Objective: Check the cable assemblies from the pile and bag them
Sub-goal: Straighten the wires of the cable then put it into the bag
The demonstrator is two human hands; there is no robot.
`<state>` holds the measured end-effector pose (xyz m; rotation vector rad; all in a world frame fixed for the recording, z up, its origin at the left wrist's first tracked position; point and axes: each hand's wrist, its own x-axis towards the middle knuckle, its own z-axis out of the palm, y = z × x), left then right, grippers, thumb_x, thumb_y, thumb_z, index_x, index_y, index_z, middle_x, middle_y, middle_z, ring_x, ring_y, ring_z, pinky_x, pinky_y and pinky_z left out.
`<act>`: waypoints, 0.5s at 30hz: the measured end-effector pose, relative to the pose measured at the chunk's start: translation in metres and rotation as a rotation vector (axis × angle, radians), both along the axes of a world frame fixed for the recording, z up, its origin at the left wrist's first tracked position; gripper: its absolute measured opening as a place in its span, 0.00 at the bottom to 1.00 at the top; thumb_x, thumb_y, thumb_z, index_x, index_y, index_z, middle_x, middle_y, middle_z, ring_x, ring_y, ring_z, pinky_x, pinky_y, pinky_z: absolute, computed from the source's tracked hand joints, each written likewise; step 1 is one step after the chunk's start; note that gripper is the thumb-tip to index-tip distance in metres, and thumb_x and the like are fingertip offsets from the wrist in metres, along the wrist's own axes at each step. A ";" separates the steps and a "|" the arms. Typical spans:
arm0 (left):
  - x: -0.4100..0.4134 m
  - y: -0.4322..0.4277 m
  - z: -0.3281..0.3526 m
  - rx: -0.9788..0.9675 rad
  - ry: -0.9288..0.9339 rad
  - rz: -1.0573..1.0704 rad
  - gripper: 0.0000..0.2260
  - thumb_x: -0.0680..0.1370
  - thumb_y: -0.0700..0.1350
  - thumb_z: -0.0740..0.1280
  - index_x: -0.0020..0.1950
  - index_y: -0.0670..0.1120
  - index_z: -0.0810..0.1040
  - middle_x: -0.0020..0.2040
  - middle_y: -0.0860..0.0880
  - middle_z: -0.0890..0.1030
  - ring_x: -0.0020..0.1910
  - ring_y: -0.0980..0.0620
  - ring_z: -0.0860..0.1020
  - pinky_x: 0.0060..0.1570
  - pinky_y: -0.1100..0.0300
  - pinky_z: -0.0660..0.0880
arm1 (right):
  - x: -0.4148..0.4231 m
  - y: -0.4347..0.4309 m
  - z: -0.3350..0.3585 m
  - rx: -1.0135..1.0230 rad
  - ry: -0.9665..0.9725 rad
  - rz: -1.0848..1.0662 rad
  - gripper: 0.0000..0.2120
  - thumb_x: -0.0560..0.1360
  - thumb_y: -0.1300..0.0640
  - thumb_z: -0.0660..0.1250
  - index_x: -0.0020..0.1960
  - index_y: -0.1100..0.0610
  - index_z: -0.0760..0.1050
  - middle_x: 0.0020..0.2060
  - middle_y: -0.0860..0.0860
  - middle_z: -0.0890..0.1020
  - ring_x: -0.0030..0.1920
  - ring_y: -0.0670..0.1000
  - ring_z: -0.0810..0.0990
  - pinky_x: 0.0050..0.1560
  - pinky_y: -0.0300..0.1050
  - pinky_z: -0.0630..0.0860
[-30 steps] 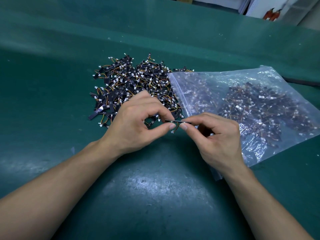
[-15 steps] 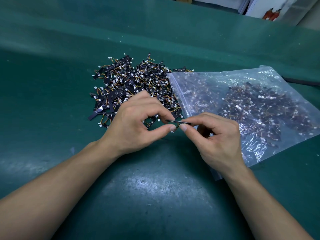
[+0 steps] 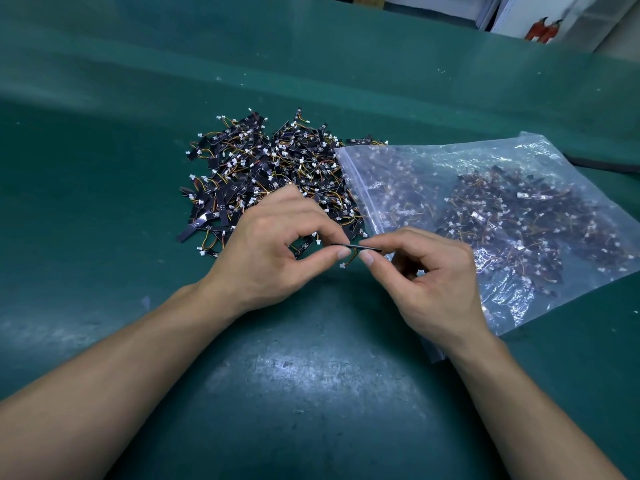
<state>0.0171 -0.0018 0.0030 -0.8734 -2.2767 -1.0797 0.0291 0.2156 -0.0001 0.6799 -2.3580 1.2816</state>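
A pile of cable assemblies (image 3: 263,174), small black strips with orange-yellow wires and white plugs, lies on the green mat just beyond my hands. One cable assembly (image 3: 354,247) is held edge-on between both hands: my left hand (image 3: 270,258) pinches its left end and my right hand (image 3: 426,282) pinches its right end. Its short wire with a white plug hangs below the strip. A clear zip bag (image 3: 408,161) with several assemblies inside lies flat at the right, its mouth facing the pile.
The green mat (image 3: 311,393) covers the whole bench and rises to a raised back edge (image 3: 311,64). A dark cable (image 3: 599,162) runs along the mat at the far right. White boxes and an orange object (image 3: 542,29) stand beyond the bench, top right.
Nothing has visibly moved; both hands keep pinching the same assembly in the same spot.
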 end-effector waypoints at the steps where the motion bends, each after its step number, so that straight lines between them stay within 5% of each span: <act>1: 0.000 0.000 0.000 0.002 -0.005 -0.001 0.04 0.75 0.43 0.76 0.43 0.44 0.86 0.41 0.52 0.84 0.40 0.47 0.77 0.45 0.51 0.74 | 0.000 0.000 0.000 0.006 0.002 0.003 0.02 0.74 0.59 0.75 0.45 0.57 0.86 0.36 0.47 0.84 0.29 0.48 0.75 0.33 0.34 0.68; 15: 0.001 -0.001 0.001 -0.020 -0.029 -0.001 0.04 0.76 0.43 0.75 0.43 0.43 0.85 0.40 0.52 0.84 0.40 0.47 0.76 0.44 0.53 0.74 | 0.001 0.000 -0.001 0.005 -0.043 0.009 0.04 0.73 0.57 0.76 0.48 0.55 0.86 0.34 0.45 0.81 0.27 0.49 0.75 0.32 0.34 0.68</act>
